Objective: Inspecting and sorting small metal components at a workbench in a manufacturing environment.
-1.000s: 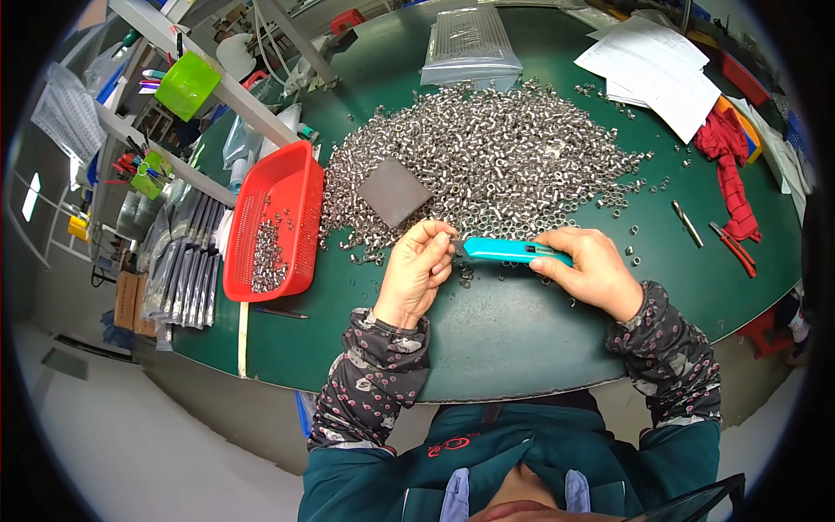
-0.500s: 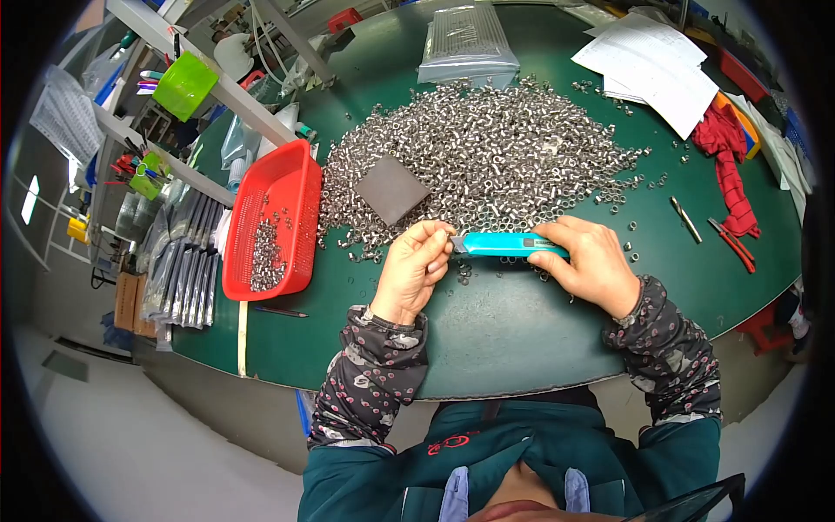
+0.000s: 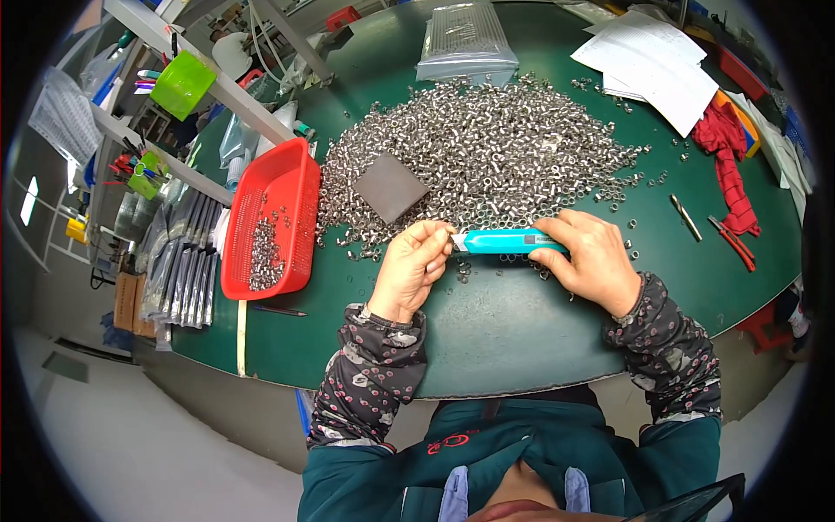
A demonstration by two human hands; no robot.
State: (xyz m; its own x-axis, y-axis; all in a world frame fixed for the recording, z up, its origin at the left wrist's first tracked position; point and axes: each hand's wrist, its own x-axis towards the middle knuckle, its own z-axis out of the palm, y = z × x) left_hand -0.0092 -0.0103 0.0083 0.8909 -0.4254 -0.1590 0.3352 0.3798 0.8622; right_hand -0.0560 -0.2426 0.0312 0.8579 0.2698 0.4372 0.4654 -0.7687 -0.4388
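My right hand (image 3: 596, 264) is closed around the turquoise handle of a utility knife (image 3: 500, 242), thumb below and fingers above. The knife lies level, its short blade pointing left. At the blade's tip, the thumb and fingers of my left hand (image 3: 410, 268) are pinched together. Whatever sits in that pinch is too small and covered to make out. Just beyond both hands spreads a large heap of small metal rings (image 3: 487, 143). A dark grey square block (image 3: 390, 188) lies on the heap's near left side. A few loose rings are under the knife.
Left of the heap stands a red perforated basket (image 3: 300, 261) with some rings inside. Bagged parts (image 3: 465, 43) lie at the back of the green table (image 3: 487, 348). On the right are papers (image 3: 648, 65), a red cloth (image 3: 731, 174), a drill bit (image 3: 685, 217) and red-handled pliers (image 3: 735, 245).
The knife and my right hand have shifted very slightly upward in the picture. Both grips look the same as before.
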